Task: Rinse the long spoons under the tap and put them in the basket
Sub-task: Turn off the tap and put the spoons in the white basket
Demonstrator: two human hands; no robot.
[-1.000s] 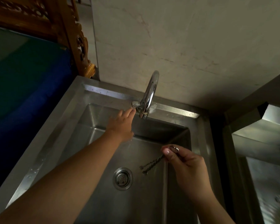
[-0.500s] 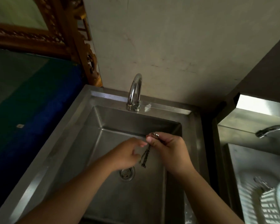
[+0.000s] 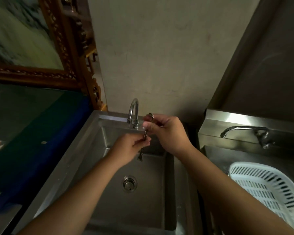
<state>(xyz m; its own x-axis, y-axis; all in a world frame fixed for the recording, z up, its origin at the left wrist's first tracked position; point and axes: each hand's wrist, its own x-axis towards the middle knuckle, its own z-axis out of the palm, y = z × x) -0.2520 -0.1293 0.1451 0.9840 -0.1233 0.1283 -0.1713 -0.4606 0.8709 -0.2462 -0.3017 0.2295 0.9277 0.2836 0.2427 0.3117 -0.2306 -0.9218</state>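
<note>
Long thin metal spoons [image 3: 141,152] with twisted stems hang upright over the steel sink [image 3: 95,146]. My right hand [image 3: 166,133] is shut on their upper ends, just right of the curved tap [image 3: 133,110]. My left hand [image 3: 131,148] pinches the stems lower down, thumb and fingers around them. The forked lower tips stick out below my left hand. No water stream shows from the tap. A white slotted plastic basket [image 3: 268,185] sits in the second sink at the right.
The drain [image 3: 129,183] lies in the sink floor below my hands. A second tap [image 3: 244,131] stands over the right sink. A blue surface [image 3: 41,133] and a carved wooden frame [image 3: 71,56] are at the left. A bare wall rises behind.
My left hand left the tap handle and came onto the spoon stems. Both hands have risen toward the tap spout. The view shifted, bringing the basket into sight.
</note>
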